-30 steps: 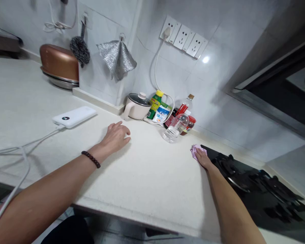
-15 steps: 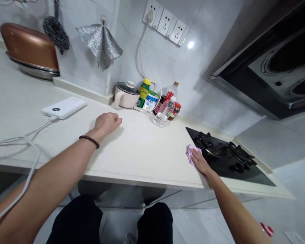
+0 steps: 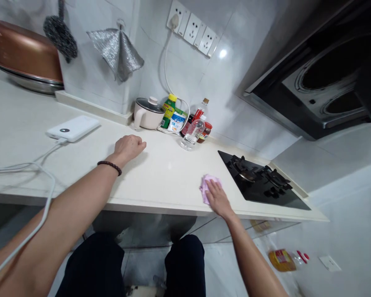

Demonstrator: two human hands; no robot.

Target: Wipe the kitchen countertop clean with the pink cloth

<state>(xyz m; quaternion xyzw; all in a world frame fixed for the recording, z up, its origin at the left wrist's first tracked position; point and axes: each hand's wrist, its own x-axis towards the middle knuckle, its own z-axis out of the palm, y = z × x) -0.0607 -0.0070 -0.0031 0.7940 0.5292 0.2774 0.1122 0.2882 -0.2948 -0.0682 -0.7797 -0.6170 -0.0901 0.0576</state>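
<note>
My right hand (image 3: pixel 217 198) presses a crumpled pink cloth (image 3: pixel 205 190) flat against the white countertop (image 3: pixel 170 177), close to the front edge and left of the gas hob (image 3: pixel 259 178). Its fingers lie over the cloth. Curled into a fist, my left hand (image 3: pixel 129 147) rests at the counter's left middle, and nothing shows in it. A dark bead bracelet (image 3: pixel 109 164) circles that wrist. Left of the fist lies a white power bank (image 3: pixel 73 128) with a white cable (image 3: pixel 51 194) running across my forearm.
Along the wall stand a lidded electric pot (image 3: pixel 148 113), a green bottle with yellow cap (image 3: pixel 168 110), a clear plastic bottle (image 3: pixel 192 134) and a red-lidded jar (image 3: pixel 205 133). A copper-coloured pan (image 3: pixel 24 51) sits far left. A range hood (image 3: pixel 312 74) overhangs the right; an oil bottle (image 3: pixel 282 260) stands low.
My right hand has slid the pink cloth left along the counter, away from the hob's edge. My left fist stays in place. The view has turned slightly right.
</note>
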